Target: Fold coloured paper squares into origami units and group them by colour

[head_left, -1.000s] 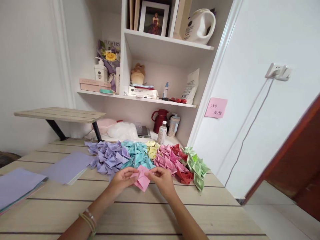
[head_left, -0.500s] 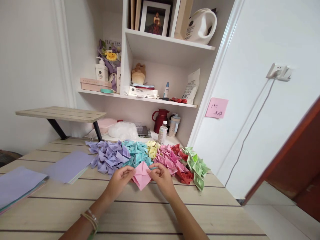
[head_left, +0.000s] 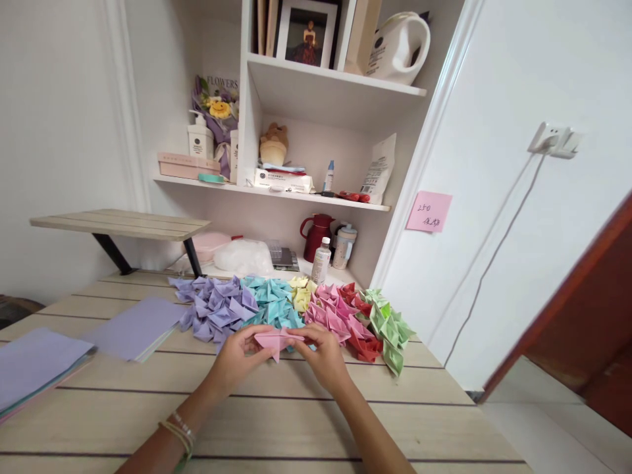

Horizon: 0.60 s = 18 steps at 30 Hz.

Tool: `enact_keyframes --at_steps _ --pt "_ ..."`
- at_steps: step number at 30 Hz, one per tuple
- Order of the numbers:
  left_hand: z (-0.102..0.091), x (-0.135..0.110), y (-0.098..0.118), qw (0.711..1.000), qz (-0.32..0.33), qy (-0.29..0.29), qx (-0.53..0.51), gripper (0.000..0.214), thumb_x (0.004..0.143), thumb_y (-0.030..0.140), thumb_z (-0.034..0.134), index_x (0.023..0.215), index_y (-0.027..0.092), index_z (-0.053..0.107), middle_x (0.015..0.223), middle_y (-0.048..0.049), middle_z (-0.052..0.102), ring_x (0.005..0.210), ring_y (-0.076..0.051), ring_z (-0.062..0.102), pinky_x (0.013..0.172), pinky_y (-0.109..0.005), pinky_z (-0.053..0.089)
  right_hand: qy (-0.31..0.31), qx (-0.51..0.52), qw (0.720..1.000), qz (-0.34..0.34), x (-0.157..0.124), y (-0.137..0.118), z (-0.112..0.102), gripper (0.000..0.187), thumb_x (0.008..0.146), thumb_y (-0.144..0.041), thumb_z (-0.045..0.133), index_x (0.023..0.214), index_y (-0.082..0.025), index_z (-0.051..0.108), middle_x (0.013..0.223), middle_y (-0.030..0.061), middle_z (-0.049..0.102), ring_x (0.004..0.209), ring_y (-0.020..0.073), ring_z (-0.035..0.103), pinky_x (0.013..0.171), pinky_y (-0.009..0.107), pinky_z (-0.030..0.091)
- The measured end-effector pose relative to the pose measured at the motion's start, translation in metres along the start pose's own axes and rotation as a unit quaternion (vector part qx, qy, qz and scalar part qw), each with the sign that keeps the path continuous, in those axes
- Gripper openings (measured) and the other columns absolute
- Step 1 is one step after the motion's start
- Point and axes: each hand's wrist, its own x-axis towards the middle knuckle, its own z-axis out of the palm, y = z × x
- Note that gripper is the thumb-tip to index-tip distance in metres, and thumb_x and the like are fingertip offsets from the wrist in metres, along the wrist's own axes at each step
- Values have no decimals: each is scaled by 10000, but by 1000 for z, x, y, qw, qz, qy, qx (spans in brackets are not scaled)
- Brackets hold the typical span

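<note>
Pink paper [head_left: 271, 340], folded and pointed, is pinched between 2 hands [head_left: 236, 354].

Both arms stretch forward from the person's body, the left forearm [head_left: 204, 396] angling inward to the right, the right forearm [head_left: 364, 416] inward to the left. From here I see the left hand [head_left: 241, 350] and right hand [head_left: 320, 350] facing each other, near but apart, fingers [head_left: 309, 332] bent over thumbs [head_left: 261, 357], each grip pinched.
</note>
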Motion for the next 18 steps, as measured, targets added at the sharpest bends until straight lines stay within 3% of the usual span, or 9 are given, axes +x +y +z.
enact_keyframes --at_steps 3,6,11,18 --pt "-1 -1 1 998 13 3 61 202 637 312 675 773 164 684 699 -45 687 677 -181 623 618 -252 493 -9 -5 1000 -8 -1 -1 0 186 759 -336 597 826 -209 715 713 51 682 661 175 597 580 254 469" --pt "-1 1 0 1000 -28 -2 -5 237 673 358 636 779 147 663 571 -18 656 540 -152 601 534 -241 487 -14 6 1000 -6 -3 -1 6 188 749 -318 608 871 -216 708 720 49 692 667 181 610 590 262 488" --pt "3 3 -7 992 -64 -3 -110 401 654 352 663 991 148 589 836 -71 704 730 -197 651 675 -299 520 -9 49 998 37 -6 -2 17 235 676 -338 668 848 -182 710 770 68 705 675 200 646 600 277 522" --pt "6 -1 -10 998 -43 -5 -52 331 704 342 615 973 152 581 934 -83 678 800 -208 641 689 -299 528 -10 97 990 98 -5 5 19 316 677 -381 656 892 -151 682 771 76 709 682 215 650 610 296 518"
